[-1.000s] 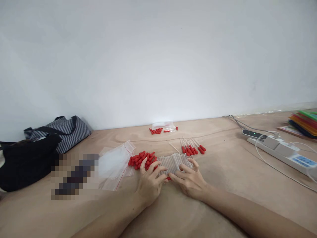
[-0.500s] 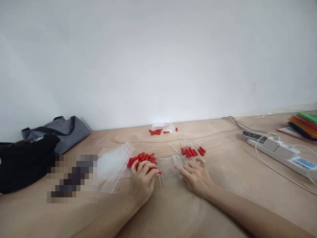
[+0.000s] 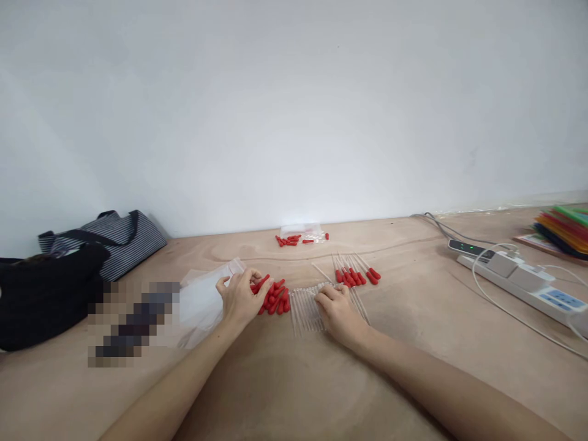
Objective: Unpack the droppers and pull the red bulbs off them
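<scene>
My left hand (image 3: 239, 299) is over a pile of red rubber dropper bulbs (image 3: 275, 300), thumb and fingers closed on one bulb (image 3: 263, 282) that tilts up above the others. To its right, clear glass dropper tubes (image 3: 303, 312) lie side by side in a row. My right hand (image 3: 339, 311) rests low over this row, its fingers curled together on a tube; the grip itself is largely hidden. Beyond that hand lies a group of droppers (image 3: 351, 275) with red bulbs fitted on their glass tubes. One loose tube (image 3: 321, 271) lies beside them.
Clear zip bags (image 3: 199, 300) lie left of the bulbs. More bulbs (image 3: 288, 241) and a small bag (image 3: 301, 230) are near the wall. A striped bag (image 3: 133, 242) and black cloth (image 3: 50, 300) sit left. A power strip (image 3: 528, 288) with cables and coloured folders (image 3: 563, 229) are right.
My left hand has shifted left and up, uncovering part of the bulb pile, with one bulb now in its fingers. My right hand has moved slightly left, its spread fingers now drawn together on the tubes.
</scene>
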Motion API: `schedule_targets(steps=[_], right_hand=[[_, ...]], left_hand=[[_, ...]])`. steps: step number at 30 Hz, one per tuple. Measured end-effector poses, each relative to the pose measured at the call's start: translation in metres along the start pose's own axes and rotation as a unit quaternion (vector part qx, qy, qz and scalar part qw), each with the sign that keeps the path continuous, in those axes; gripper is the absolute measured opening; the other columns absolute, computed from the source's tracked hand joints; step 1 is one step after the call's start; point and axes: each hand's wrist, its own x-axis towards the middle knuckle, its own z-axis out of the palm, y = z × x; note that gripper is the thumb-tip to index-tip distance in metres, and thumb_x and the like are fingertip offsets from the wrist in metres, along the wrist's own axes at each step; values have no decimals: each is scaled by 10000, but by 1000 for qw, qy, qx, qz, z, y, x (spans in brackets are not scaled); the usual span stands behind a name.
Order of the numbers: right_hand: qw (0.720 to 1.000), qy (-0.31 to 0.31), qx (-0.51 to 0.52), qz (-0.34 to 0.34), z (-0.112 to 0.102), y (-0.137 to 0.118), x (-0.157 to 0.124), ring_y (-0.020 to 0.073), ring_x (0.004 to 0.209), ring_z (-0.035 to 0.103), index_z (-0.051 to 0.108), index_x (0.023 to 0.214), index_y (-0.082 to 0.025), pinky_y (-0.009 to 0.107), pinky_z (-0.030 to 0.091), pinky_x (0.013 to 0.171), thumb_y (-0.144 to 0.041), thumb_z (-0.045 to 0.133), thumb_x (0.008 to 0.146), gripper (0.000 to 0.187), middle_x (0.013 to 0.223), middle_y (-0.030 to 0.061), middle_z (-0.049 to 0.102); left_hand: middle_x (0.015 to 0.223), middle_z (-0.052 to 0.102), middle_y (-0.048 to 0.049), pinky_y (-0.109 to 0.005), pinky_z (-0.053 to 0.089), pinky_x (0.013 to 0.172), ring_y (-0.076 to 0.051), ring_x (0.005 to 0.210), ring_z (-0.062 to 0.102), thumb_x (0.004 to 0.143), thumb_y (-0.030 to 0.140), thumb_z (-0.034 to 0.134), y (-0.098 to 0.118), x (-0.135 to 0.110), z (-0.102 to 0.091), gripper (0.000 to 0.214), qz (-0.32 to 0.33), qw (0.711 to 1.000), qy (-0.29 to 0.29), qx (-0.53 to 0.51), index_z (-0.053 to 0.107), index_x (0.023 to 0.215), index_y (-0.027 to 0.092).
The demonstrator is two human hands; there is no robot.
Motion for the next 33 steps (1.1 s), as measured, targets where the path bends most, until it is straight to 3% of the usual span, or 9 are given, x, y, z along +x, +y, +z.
schedule_targets(steps=[5,11,15,18,21,25,33], right_hand=[[1000,-2,5,-5,6,-8,2,148,772,485,561,666,-149,322,268,760,-34,430,755,196,762,51,559],[999,-25,31,20,-11,-16,2,166,812,482,594,746,-158,383,229,821,-241,441,821,189,814,59,577],[1000,-12,20,19,-21,-16,1,176,806,468,608,754,-185,405,194,830,-300,457,820,201,770,41,592],[1000,15,16,10,-27,-7,-6,158,753,461,606,701,-191,386,193,807,-240,448,820,204,707,23,592],[999,34,19,2,-35,8,-16,140,714,460,611,677,-190,356,199,787,-195,441,812,217,676,17,592],[996,59,17,58,-46,35,-23,131,718,494,628,680,-205,333,197,776,-201,446,810,223,693,2,616],[975,102,-22,195,-42,67,-17,157,728,512,648,716,-222,357,160,762,-269,466,792,203,721,17,654]], left_hand=[[666,641,9,-433,188,852,-200,740,562,739,476,494,-4,2,7,281,16,999,-29,31,527,679,204],[701,640,-4,-455,206,847,-214,777,546,771,466,459,-4,1,1,307,7,999,-12,42,547,640,203],[785,634,-29,-485,214,847,-241,876,519,774,387,476,10,13,1,248,23,998,-15,52,587,640,210],[870,624,-65,-515,235,820,-262,901,503,758,279,497,28,29,20,150,96,990,-73,79,628,727,210],[878,618,-50,-454,294,789,-241,904,504,737,197,525,48,48,50,163,178,974,-123,72,635,850,241],[945,591,-21,-396,285,841,-196,944,483,730,137,552,68,68,83,231,309,934,-166,70,621,904,272],[819,605,-12,-416,257,874,-166,836,499,821,139,475,75,79,99,145,450,869,-171,120,596,795,216]])
